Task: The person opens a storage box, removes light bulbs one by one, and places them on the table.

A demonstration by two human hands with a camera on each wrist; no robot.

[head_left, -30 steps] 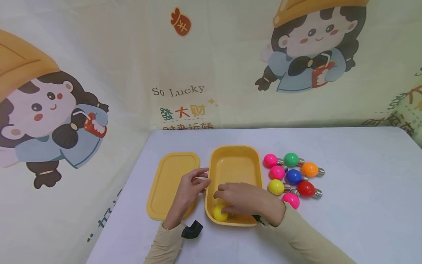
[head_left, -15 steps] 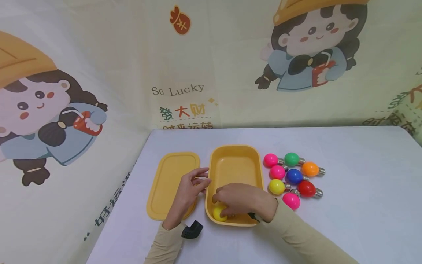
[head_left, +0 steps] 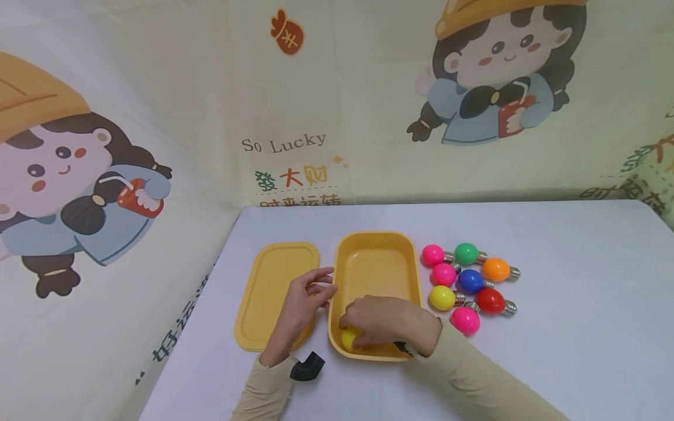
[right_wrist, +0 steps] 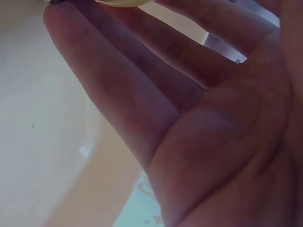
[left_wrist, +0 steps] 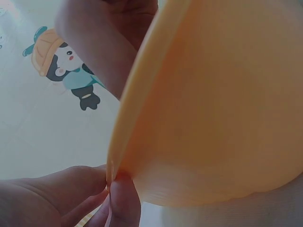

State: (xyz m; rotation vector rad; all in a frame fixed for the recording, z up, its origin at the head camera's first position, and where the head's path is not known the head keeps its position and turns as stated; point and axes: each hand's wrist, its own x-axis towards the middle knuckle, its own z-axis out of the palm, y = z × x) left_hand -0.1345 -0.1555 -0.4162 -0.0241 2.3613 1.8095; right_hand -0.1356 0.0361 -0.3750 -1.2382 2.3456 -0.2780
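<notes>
A yellow light bulb (head_left: 350, 340) lies low in the near left corner of the yellow plastic box (head_left: 376, 266). My right hand (head_left: 389, 320) reaches in from the right and holds this bulb, fingers curved over it; its metal base is hidden. At the top of the right wrist view, a slice of the bulb (right_wrist: 124, 2) shows at the fingers. My left hand (head_left: 301, 305) is at the box's left side. In the left wrist view, its thumb and finger (left_wrist: 124, 198) pinch the box rim (left_wrist: 124, 127).
A flat yellow lid (head_left: 263, 292) lies left of the box, partly behind the left forearm. To the right of the box lie several bulbs, among them a green bulb (head_left: 466, 254), a blue bulb (head_left: 470, 281) and a red bulb (head_left: 490, 302). A printed cloth hangs behind the white table.
My right hand has shifted slightly left and closed further over the yellow bulb, covering more of it. The left hand has stayed at the box rim.
</notes>
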